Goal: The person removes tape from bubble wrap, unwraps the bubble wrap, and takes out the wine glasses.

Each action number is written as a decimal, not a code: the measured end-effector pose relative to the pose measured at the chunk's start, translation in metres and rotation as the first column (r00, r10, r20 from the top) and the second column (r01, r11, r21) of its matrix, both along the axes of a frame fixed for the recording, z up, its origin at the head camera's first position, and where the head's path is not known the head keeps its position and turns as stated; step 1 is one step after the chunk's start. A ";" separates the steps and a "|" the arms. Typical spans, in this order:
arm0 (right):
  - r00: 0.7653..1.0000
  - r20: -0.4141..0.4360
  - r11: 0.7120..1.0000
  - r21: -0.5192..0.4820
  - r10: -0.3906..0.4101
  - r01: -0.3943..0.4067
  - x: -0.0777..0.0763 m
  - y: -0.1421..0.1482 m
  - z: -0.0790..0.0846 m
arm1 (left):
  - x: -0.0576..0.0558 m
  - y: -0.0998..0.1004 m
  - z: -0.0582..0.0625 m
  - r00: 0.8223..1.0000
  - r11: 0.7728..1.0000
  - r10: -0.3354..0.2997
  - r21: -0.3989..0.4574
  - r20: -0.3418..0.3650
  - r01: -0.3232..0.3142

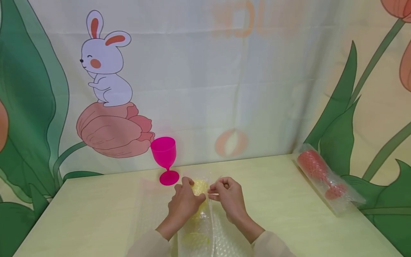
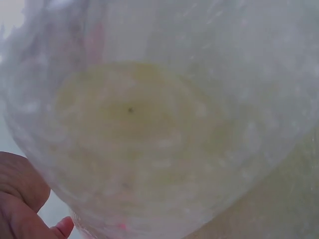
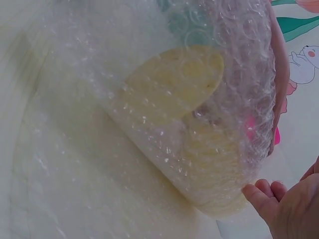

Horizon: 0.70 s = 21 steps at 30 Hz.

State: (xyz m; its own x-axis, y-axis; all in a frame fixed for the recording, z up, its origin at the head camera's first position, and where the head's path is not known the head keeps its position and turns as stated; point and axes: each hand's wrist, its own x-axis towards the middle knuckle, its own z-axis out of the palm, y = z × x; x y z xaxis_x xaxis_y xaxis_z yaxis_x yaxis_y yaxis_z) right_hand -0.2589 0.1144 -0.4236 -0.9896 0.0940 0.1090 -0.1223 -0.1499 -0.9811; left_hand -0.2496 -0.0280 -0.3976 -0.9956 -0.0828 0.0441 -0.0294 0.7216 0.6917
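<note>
In the head view a yellow goblet (image 1: 199, 187) lies rolled in clear bubble wrap (image 1: 196, 225), its foot toward the near edge of the table. My left hand (image 1: 183, 200) holds the roll from the left, thumb and fingers spread over the goblet's bowl. On the other side my right hand (image 1: 232, 195) has bent fingers, with fingertips right at the wrap's edge; whether they pinch the film I cannot tell. From the right wrist the goblet's round foot (image 3: 174, 84) shows through the bubbles, with the right fingertips (image 3: 261, 195) beside the roll.
A bright pink goblet (image 1: 164, 151) stands upright and unwrapped behind the left hand. At the table's right edge lies a red goblet (image 1: 313, 165) wrapped in bubble wrap. Loose film spreads on the table (image 1: 96, 207) on both sides of the roll. A printed curtain (image 1: 179, 78) hangs behind.
</note>
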 end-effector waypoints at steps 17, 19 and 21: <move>0.994 0.105 0.990 -0.139 0.002 0.012 0.001 0.002 -0.004 | -0.002 0.000 0.000 1.000 1.000 0.018 0.018 0.009 -0.019; 0.994 0.107 0.989 -0.147 -0.003 0.019 0.001 0.003 -0.005 | -0.002 0.001 0.000 1.000 1.000 0.015 0.015 0.016 -0.015; 0.994 0.108 0.988 -0.154 -0.013 0.029 0.001 0.004 -0.006 | -0.003 0.001 -0.001 1.000 1.000 0.012 0.005 0.023 -0.012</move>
State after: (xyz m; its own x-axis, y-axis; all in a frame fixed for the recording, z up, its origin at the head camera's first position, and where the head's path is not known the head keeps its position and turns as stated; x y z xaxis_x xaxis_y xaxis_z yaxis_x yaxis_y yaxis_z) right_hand -0.2574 0.1189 -0.4296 -0.9924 0.1226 -0.0141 -0.0234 -0.2996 -0.9538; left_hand -0.2527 -0.0269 -0.3984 -0.9952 -0.0953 0.0210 -0.0541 0.7175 0.6945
